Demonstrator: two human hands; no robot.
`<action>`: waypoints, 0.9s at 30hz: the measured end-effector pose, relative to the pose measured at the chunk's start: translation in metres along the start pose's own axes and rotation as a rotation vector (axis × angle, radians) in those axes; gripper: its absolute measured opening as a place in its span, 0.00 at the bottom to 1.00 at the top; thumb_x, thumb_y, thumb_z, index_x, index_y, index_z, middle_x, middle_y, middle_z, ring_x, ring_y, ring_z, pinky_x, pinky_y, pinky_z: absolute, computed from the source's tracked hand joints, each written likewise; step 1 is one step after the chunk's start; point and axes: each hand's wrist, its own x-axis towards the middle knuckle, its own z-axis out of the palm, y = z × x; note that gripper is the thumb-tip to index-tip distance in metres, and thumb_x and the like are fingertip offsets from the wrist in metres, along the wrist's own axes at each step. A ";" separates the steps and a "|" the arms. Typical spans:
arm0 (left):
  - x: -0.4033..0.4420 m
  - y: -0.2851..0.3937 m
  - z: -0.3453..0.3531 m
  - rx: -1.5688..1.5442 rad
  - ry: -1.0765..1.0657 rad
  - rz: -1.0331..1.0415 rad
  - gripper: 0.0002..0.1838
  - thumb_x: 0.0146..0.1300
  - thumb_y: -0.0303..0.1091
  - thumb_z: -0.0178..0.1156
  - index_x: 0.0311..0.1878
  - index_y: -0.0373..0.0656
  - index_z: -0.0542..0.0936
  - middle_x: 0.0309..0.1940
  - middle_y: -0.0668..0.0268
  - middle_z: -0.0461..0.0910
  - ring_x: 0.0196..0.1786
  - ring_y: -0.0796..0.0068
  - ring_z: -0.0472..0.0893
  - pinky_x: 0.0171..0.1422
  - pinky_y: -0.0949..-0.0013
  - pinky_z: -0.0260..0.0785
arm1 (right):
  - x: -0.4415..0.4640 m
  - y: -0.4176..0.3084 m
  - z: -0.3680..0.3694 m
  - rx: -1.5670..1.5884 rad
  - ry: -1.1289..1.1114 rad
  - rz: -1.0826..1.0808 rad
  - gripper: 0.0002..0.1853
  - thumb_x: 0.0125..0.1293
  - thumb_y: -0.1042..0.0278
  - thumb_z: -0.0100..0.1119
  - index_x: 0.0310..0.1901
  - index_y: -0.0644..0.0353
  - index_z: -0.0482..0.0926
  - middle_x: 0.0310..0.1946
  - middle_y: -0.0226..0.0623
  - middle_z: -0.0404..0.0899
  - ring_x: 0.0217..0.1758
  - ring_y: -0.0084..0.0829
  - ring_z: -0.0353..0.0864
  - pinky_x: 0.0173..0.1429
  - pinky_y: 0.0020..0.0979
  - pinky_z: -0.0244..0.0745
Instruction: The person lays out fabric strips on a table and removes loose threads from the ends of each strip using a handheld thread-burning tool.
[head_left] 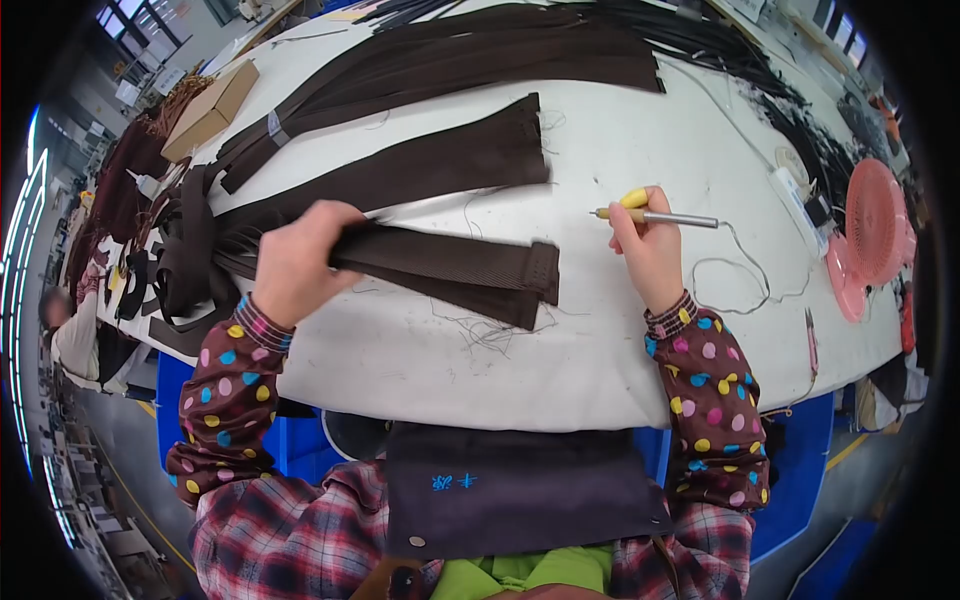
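Note:
My left hand (305, 262) is closed around a bundle of dark brown straps (450, 262), whose stitched ends point right across the white table. In my right hand (648, 240) is a pen-like tool (680, 219) with a metal barrel, its thin tip pointing left toward the straps without touching them. A yellow covering wraps one finger of that hand. From the tool's back end runs a thin grey cord (765, 275). Just beyond the held bundle lies another wide brown strap (450, 160) with a stitched end. Loose threads (490, 335) lie below the held ends.
More brown straps (480, 50) lie at the back, near a cardboard box (210, 108). A pink fan (873, 225), a white power strip (797, 205) and small pink-handled snips (812, 345) are on the right. Another person (85, 335) is at the far left.

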 end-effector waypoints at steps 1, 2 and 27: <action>0.002 0.000 -0.003 -0.047 0.202 -0.033 0.31 0.43 0.29 0.68 0.55 0.46 0.74 0.41 0.60 0.81 0.38 0.59 0.83 0.40 0.66 0.76 | 0.000 0.003 -0.002 0.011 0.005 -0.008 0.09 0.66 0.69 0.58 0.37 0.62 0.67 0.25 0.31 0.76 0.22 0.16 0.72 0.26 0.19 0.68; 0.005 0.006 -0.003 0.012 0.181 0.074 0.31 0.42 0.29 0.68 0.55 0.46 0.73 0.40 0.61 0.81 0.36 0.57 0.83 0.38 0.65 0.76 | 0.000 0.006 -0.004 0.024 0.013 -0.017 0.10 0.66 0.69 0.58 0.37 0.62 0.67 0.25 0.30 0.74 0.22 0.16 0.72 0.26 0.19 0.68; -0.130 -0.331 -0.154 0.380 0.532 -0.944 0.39 0.54 0.44 0.67 0.65 0.37 0.63 0.53 0.45 0.76 0.56 0.49 0.77 0.60 0.57 0.69 | -0.002 0.001 0.002 0.051 -0.028 -0.002 0.07 0.68 0.71 0.55 0.37 0.60 0.65 0.27 0.32 0.73 0.20 0.15 0.67 0.25 0.17 0.64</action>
